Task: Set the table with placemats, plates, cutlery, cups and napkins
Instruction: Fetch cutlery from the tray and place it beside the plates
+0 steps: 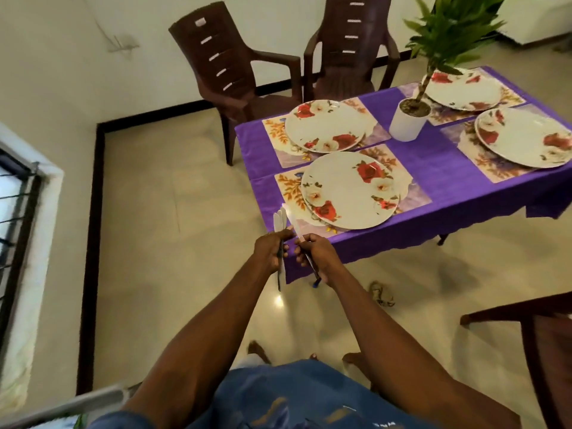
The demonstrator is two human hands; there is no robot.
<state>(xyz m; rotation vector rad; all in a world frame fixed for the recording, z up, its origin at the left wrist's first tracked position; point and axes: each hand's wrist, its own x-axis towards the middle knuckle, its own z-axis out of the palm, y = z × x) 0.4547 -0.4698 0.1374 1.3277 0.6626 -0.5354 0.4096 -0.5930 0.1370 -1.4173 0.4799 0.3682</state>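
Knives (pixel 279 222) and a single knife (pixel 297 228) are held just off the near-left corner of the surface (pixel 433 168), which is draped in a purple cloth. The left hand (pixel 272 250) is curled round a bunch of several, their pale blades fanning upward and dark handles pointing down past the wrist. The right hand (pixel 315 253) grips the single one, its blade tip up near the bunch and its dark handle with a blue end showing below the fist. The two hands sit close together, almost touching.

Four floral placemats lie on the cloth, each carrying a white plate with red roses: the nearest plate (pixel 349 190) on its placemat (pixel 414 193) just beyond the hands, a second plate (pixel 325 125) behind it, a third plate (pixel 523 137) at the right edge, and a fourth plate (pixel 464 88) at the far right, partly behind a potted plant (pixel 408 119) in a white pot standing between the mats.

Two brown plastic chairs (pixel 235 72) stand at the far side, and part of another chair (pixel 541 335) shows at the right. No writing or label can be read anywhere.
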